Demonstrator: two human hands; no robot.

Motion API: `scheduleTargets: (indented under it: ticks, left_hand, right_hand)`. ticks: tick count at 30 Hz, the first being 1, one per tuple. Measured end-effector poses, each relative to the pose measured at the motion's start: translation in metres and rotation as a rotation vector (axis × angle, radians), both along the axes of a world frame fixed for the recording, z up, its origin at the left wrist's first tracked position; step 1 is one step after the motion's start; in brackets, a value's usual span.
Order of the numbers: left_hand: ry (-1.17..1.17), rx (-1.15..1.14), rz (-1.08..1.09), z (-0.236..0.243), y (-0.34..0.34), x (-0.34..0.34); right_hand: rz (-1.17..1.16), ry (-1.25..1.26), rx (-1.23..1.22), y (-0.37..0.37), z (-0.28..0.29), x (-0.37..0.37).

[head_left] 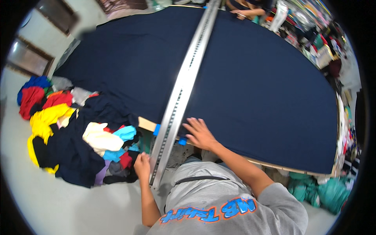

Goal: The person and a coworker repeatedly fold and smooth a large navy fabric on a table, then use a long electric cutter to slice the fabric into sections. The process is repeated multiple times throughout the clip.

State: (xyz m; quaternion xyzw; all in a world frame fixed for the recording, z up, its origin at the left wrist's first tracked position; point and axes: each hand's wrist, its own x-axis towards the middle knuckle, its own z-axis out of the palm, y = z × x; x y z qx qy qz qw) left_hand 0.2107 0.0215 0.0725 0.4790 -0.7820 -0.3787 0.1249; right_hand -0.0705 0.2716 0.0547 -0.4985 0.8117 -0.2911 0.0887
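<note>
Head view, starting at the left: a big heap of cloth scraps (74,137) in red, yellow, blue and cream sits on the floor by the table's near end. Your left hand (142,165) is just beside that heap. Its fingers are curled on the low end of the long metal rail (184,88), but you cannot tell how tight the grip is.

That end of the rail hangs out past the table edge (147,124). If your left hand slips, it could drop into the heap, and a scrap could catch on it.

The rail runs up the middle of the dark blue cloth (254,86), which covers the whole table. If you shove the rail crooked, it could bunch the cloth into folds.

Your right hand (199,133) lies flat on the cloth near the edge, fingers spread wide, holding nothing. Its fingertips are close to the rail, so they could get pinched if it slides sideways.

At the far end, another person's arm (246,12) rests near the rail.
</note>
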Motion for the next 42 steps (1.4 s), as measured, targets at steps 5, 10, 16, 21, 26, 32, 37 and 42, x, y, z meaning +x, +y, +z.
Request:
scheduleTargets:
  ticks: [5, 10, 16, 21, 26, 32, 37, 42]
  left_hand:
    - [0.043, -0.098, -0.010, -0.033, -0.043, -0.105]
    - [-0.247, -0.370, 0.198, -0.066, -0.056, -0.210]
    - [0.313, 0.028, 0.409, -0.046, -0.012, -0.331]
    - [1.011, 0.863, 0.609, -0.054, -0.187, -0.343]
    - [1.215, 0.538, 0.744, 0.133, -0.187, -0.401]
    - [1.295, 0.251, 0.689, 0.238, 0.011, -0.468]
    - [1.367, 0.168, 0.639, 0.326, 0.231, -0.459]
    - [1.377, 0.243, 0.548, 0.370, 0.473, -0.460]
  right_hand:
    - [-0.331, -0.071, 0.039, 0.109, 0.008, 0.014]
    - [-0.818, 0.051, 0.049, 0.215, 0.008, 0.027]
    - [-1.671, 0.146, 0.047, 0.357, 0.002, 0.138]
    - [-1.984, -0.044, 0.124, 0.430, -0.078, 0.240]
    - [-2.040, -0.932, 0.221, 0.458, -0.166, 0.365]
    - [-1.401, -1.117, 0.272, 0.542, -0.306, 0.445]
    - [-1.858, -1.393, -0.291, 0.721, -0.272, 0.422]
    - [-2.296, -0.799, -0.369, 0.937, -0.185, 0.395]
